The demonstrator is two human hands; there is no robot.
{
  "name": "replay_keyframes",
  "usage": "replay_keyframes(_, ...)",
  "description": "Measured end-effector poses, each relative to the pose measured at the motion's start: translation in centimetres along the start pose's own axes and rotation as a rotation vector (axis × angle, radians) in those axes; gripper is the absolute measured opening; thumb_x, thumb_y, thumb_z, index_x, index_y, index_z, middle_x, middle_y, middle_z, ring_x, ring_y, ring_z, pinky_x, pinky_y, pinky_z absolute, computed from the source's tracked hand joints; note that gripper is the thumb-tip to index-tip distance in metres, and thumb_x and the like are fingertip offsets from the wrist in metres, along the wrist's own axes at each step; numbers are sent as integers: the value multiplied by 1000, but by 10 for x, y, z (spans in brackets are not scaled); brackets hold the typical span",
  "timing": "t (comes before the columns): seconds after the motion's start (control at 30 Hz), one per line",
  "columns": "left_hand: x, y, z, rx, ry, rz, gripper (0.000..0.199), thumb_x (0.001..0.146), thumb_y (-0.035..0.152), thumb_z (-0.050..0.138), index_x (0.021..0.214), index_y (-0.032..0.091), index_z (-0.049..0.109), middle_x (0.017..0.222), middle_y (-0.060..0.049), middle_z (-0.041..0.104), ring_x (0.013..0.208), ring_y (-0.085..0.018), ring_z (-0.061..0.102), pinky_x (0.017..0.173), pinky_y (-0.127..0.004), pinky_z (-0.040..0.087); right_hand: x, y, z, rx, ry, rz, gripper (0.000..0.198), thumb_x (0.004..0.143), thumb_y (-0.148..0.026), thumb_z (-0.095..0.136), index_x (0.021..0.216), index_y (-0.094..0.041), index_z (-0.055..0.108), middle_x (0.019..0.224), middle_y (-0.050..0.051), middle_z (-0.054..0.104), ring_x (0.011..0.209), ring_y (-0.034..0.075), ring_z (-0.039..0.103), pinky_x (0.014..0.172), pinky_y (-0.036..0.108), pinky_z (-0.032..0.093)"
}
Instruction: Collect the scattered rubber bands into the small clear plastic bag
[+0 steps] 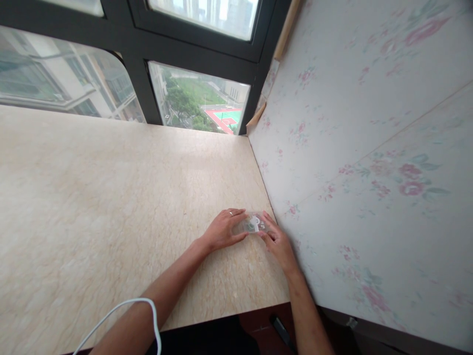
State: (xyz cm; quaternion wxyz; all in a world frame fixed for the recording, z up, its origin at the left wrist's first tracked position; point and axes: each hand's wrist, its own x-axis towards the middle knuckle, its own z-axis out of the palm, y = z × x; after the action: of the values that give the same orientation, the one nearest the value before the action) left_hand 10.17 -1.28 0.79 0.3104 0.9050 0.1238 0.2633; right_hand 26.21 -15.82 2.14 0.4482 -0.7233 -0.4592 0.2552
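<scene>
A clear phone case (254,224) with a white printed figure and small white lettering lies flat on, or just above, the beige marble-patterned sill (129,207). My left hand (226,229), with a ring on one finger, holds its left end between the thumb at the near edge and the fingers at the far edge. At the opposite end my right hand (275,236) grips it in the same way, close to the wall. The fingers cover both ends of the case.
A wall with floral paper (354,172) rises right beside my right hand. Dark window frames (199,44) stand at the far edge of the sill. A white cable (129,301) loops over my left forearm. Below the sill's near edge, a dark red surface (262,325) shows.
</scene>
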Motion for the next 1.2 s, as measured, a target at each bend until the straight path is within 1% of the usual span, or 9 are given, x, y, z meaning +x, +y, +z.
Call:
replay_keyframes(0.1, 0, -1, 1, -11, 3, -3, 48, 78, 38, 63, 123, 25, 54, 129, -9, 53, 116, -25, 50, 97, -44, 41, 1, -3, 0, 12, -7, 10, 46, 83, -31, 57, 129, -27, 54, 143, 3, 38, 131, 22, 37, 104, 40, 38)
replay_keyframes(0.2, 0, -1, 1, -14, 0, -5, 49, 78, 38, 64, 124, 25, 54, 130, -9, 53, 117, -25, 50, 97, -44, 41, 2, -7, 2, 20, -2, 35, 44, 82, -26, 57, 126, -27, 56, 142, 3, 40, 130, 22, 39, 106, 41, 36)
replay_keyframes(0.33, 0, -1, 1, -2, -3, -2, 48, 78, 40, 63, 123, 25, 54, 129, -10, 53, 116, -26, 50, 95, -45, 41, 3, -10, 2, -38, 16, 50, 43, 80, -21, 57, 122, -27, 59, 138, 1, 44, 127, 21, 42, 105, 40, 37)
replay_keyframes(0.5, 2, -1, 0, 25, -19, -10, 50, 78, 49, 63, 120, 22, 57, 127, -12, 55, 114, -27, 52, 94, -45, 42, 5, -9, -2, -109, 11, 32, 39, 77, -17, 59, 115, -28, 64, 134, 1, 48, 120, 23, 50, 103, 41, 39)
replay_keyframes(0.7, 2, 2, 6, 51, 21, -18, 44, 76, 41, 66, 115, 21, 59, 122, -10, 58, 111, -25, 54, 93, -42, 43, 4, -5, -4, -79, 22, 11, 35, 79, -23, 60, 113, -25, 65, 133, 3, 49, 118, 23, 52, 103, 41, 41)
replay_keyframes(0.9, -1, 5, 11, 65, 45, -43, 47, 74, 38, 68, 117, 22, 55, 121, -9, 58, 111, -26, 53, 93, -42, 43, 1, -5, -3, -78, -9, 1, 35, 82, -25, 57, 116, -26, 64, 136, 3, 46, 114, 24, 56, 92, 39, 50)
replay_keyframes(0.97, -2, 5, 11, 64, 36, -41, 49, 74, 38, 68, 118, 22, 54, 121, -9, 58, 111, -26, 53, 93, -42, 42, 1, -8, -4, -138, -31, -23, 37, 84, -22, 54, 119, -26, 62, 138, 3, 44, 116, 23, 55, 91, 38, 50)
replay_keyframes(1.07, -1, 5, 9, 59, 20, -45, 49, 74, 38, 67, 118, 21, 53, 121, -9, 58, 111, -25, 53, 94, -41, 41, 4, -19, -10, -320, -115, -38, 39, 85, -16, 50, 122, -25, 60, 141, 3, 41, 118, 22, 53, 94, 38, 48)
replay_keyframes(1.2, -1, 6, 6, 40, 1, -70, 56, 74, 38, 67, 124, 19, 49, 121, -9, 58, 113, -24, 51, 97, -38, 39, 14, -41, -21, -600, -235, -62, 48, 80, -10, 56, 127, -21, 56, 142, 8, 39, 124, 24, 47, 102, 40, 39)
